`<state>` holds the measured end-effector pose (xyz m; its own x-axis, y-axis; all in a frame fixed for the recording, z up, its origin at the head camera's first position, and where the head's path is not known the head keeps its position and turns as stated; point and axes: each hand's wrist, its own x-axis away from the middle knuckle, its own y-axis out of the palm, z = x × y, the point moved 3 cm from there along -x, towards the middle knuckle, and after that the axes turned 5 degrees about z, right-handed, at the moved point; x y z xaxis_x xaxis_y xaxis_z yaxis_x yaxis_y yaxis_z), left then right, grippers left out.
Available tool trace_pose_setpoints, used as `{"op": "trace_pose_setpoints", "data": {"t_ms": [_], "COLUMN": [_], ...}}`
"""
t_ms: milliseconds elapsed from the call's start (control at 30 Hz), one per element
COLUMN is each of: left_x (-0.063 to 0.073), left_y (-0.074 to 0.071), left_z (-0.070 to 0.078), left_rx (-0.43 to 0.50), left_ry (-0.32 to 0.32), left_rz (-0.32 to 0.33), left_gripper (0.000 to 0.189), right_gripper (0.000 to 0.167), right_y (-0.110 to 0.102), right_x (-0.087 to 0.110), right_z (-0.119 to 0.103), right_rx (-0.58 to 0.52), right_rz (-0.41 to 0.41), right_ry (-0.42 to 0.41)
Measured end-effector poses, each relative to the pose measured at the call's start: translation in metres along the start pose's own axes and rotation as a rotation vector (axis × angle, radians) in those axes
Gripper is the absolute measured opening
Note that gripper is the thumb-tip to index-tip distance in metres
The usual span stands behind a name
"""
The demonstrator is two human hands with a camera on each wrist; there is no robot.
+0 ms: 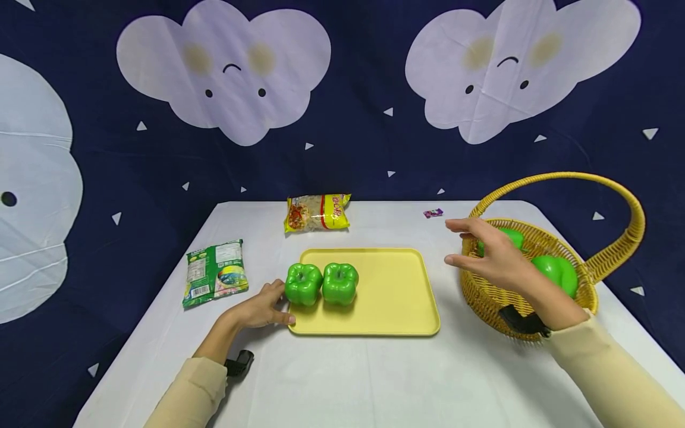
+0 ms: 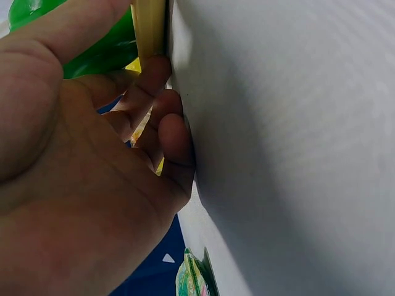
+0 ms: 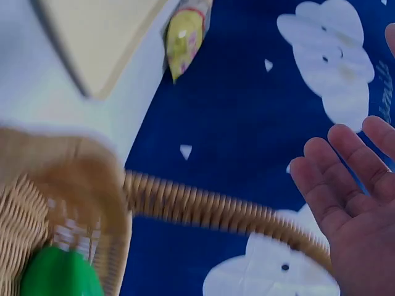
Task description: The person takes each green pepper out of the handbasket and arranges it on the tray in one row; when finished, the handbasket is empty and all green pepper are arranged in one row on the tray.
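Fingers of the left hand [image 1: 261, 308] rest spread, slightly bent, against the left edge of the yellow tray [image 1: 396, 291], two green peppers [image 1: 341, 286] on it just right of them. The right hand [image 1: 495, 254] has its fingers well apart from the thumb near a wicker basket [image 1: 478, 295], green vegetables [image 1: 562, 276] inside it behind and right of them.

You see bell peppers [image 1: 340, 284] with smooth, glossy, plastic-looking skins and a smooth, matt, plastic-looking tray [image 1: 396, 291]. Your basket [image 1: 478, 300] looks like rough woven wicker, with a ridged, wrapped handle [image 1: 562, 176]. The yellow bag [image 1: 318, 213] and green packet [image 1: 216, 272] have shiny, crinkled plastic film. Your counter [image 1: 321, 380] looks covered in matt cloth, the backdrop [image 1: 364, 160] is creased cloth, and your sleeves [image 1: 615, 368] are matt fabric.
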<state>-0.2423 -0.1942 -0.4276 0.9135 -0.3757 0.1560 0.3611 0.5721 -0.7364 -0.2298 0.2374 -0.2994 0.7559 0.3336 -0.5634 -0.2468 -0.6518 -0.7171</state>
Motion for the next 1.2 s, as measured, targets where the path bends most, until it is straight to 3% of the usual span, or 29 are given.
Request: {"op": "trace_pose_setpoints", "data": {"t_ms": [433,700,1200], "left_x": [0.001,0.000,0.000], "left_y": [0.000,0.000,0.000], "left_z": [-0.001,0.000,-0.001], "left_rx": [-0.005,0.004,-0.006], "left_ry": [0.014,0.004,-0.015], "left_rz": [-0.001,-0.005,-0.003], "left_gripper": [0.080,0.082,0.087], "right_gripper": [0.056,0.058,0.077], "right_y": [-0.036,-0.045,-0.037], "right_x": [0.016,0.016,0.009], "right_z": [0.040,0.069,0.120], "right_rx": [0.004,0.070,0.104], "right_rz": [0.053,-0.006,-0.157], "right_ry": [0.168,0.316,0.457]}}
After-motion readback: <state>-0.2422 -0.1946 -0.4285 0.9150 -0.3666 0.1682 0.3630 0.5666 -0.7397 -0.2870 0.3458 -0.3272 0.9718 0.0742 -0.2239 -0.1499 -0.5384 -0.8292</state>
